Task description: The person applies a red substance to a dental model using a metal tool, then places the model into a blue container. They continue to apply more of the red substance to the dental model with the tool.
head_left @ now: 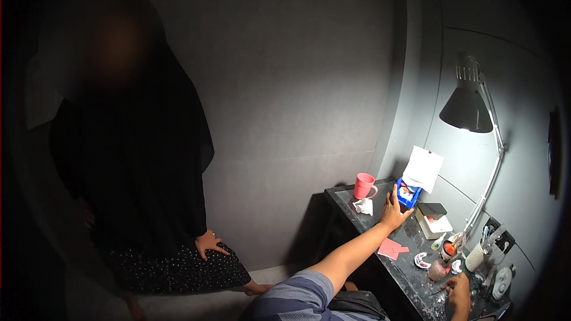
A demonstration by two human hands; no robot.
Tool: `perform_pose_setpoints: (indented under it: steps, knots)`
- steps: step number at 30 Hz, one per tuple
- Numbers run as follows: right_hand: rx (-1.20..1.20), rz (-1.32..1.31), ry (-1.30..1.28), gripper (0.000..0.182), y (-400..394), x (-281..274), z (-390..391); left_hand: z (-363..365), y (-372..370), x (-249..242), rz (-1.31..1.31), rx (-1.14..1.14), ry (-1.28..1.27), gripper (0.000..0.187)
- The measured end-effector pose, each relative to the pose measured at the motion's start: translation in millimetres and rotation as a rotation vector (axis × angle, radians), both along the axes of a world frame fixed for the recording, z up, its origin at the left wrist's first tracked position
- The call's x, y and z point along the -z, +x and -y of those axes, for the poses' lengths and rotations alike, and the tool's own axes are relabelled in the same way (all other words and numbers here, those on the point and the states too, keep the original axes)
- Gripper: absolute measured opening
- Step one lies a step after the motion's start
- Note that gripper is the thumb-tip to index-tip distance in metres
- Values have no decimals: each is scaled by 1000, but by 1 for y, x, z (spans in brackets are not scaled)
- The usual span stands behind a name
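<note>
My left hand (394, 211) reaches across the desk, its fingers and thumb spread on either side of the near end of a blue tray (419, 197) with small items inside. Near the desk's front right, my right hand (458, 291) has its fingers curled round a thin dark tool (440, 289). Just beyond it stand a round pinkish jar (437, 271) and a white dental model (456, 267). Another horseshoe-shaped dental model (422, 261) lies to the left, near some flat pink sheets (391, 248).
A pink mug (364, 185) and crumpled tissue (363, 205) are at the back left of the desk (357, 218). A lamp (467, 110) hangs over it. Brushes stand in a white holder (474, 257). A person in black (143, 160) is at the left.
</note>
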State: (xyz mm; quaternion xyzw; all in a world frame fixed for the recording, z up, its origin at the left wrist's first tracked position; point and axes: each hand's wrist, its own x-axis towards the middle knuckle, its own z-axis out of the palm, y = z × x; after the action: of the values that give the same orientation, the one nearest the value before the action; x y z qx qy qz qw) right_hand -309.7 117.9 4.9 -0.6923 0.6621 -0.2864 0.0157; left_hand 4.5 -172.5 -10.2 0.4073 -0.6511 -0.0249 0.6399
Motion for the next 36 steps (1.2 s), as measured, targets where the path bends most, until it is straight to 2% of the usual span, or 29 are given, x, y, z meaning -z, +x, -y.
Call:
perform_pose_setpoints:
  steps: [4,6,8,9,10,11,12,14,16,18,22,24,25,28,29,30,31,32,33,34,36]
  knots:
    - [-10,-69,-41,24,-9,10,5,0,-1,0,-28,42,21,124]
    - [-24,142,-18,22,-16,20,11,-1,1,-3,-11,34,33,125]
    - [-89,-291,-55,18,-24,16,10,-7,0,-7,-64,49,86,125]
    - [-98,-280,-252,14,-30,34,12,-10,-1,-7,-97,106,94,125]
    - [-71,-298,-186,10,-15,18,1,-16,3,-15,-121,177,118,125]
    - [-54,-348,-187,6,1,1,-9,-20,2,-18,-84,122,81,124]
    - [-27,-260,-58,6,15,-23,-20,-21,1,-20,-45,72,55,120]
    - [7,-116,-47,6,12,-25,-25,-19,3,-23,-31,99,78,115]
    - [-13,-60,-58,10,2,-24,-23,-11,5,-17,0,58,-163,109]
    - [59,50,-10,12,11,-43,-26,-18,11,-27,36,21,-243,105]
    - [62,160,-155,18,11,-50,-22,-31,13,-34,-23,92,-305,84]
    - [18,88,-324,20,8,-46,-18,-27,15,-34,-9,92,-413,80]
    - [34,113,-327,18,9,-49,-20,-28,14,-33,-28,94,-422,77]
    - [56,309,-364,17,14,-53,-22,-46,11,-46,18,120,-591,64]
    - [56,309,-372,17,15,-52,-23,-50,10,-53,67,191,-664,58]
    - [53,431,-410,15,15,-53,-22,-56,3,-59,25,332,-693,48]
    - [47,552,-446,14,15,-54,-20,-63,0,-64,103,388,-661,41]
    - [39,546,-451,14,14,-53,-18,-76,-4,-72,183,440,-624,34]
    - [-61,734,-498,12,14,-51,-15,-84,-15,-75,139,540,-474,23]
    - [-162,923,-535,11,13,-50,-14,-91,-22,-80,192,615,-355,24]
    - [-221,922,-537,12,17,-51,-13,-116,-33,-92,222,722,-2,24]
